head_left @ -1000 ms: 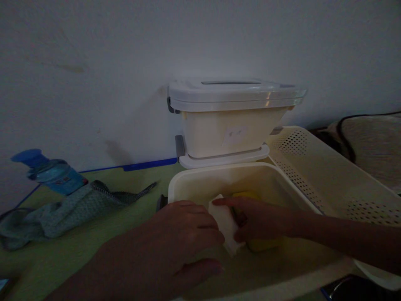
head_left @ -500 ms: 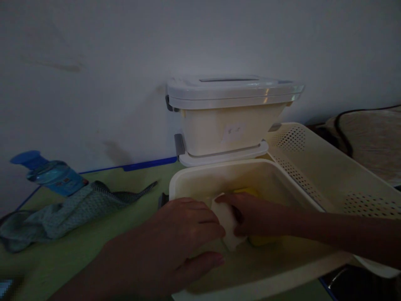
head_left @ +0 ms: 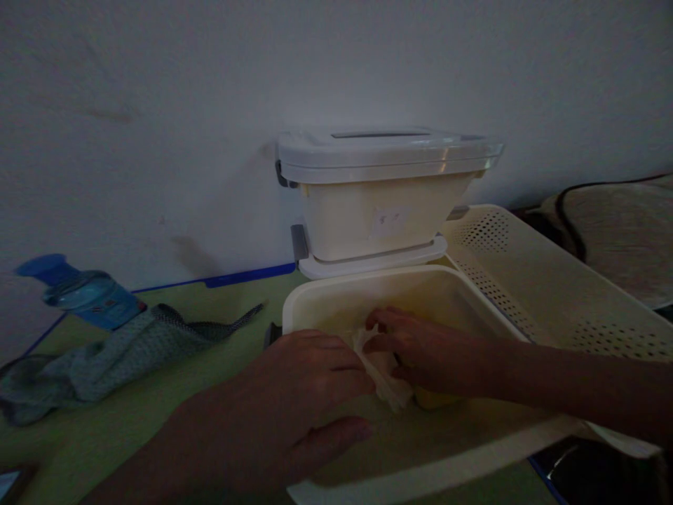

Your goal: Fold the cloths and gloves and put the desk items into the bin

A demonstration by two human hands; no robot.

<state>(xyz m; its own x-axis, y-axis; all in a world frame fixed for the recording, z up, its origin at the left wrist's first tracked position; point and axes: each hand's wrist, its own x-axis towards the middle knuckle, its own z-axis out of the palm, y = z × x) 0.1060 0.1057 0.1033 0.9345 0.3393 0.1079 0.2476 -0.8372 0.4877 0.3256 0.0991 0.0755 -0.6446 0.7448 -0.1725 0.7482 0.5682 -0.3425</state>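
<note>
My left hand is over the near left side of a cream plastic tub, thumb apart from the fingers and nothing in its grasp. Inside the tub, a thin, white, crumpled piece lies between my two hands; whether it is plastic or cloth I cannot tell. My right hand reaches in from the right, its bent fingers spread over the white piece and thumb at its edge. Under that palm shows part of something yellow, mostly hidden.
Behind the tub, a lidded storage box stands against the wall. A perforated cream basket is on the right. On the green table surface at left lie a grey-green cloth and a tilted blue bottle.
My right hand's fingers have spread from their pinch on the white piece, which now looks looser and more crumpled. The yellow thing is more covered. My left hand has barely moved.
</note>
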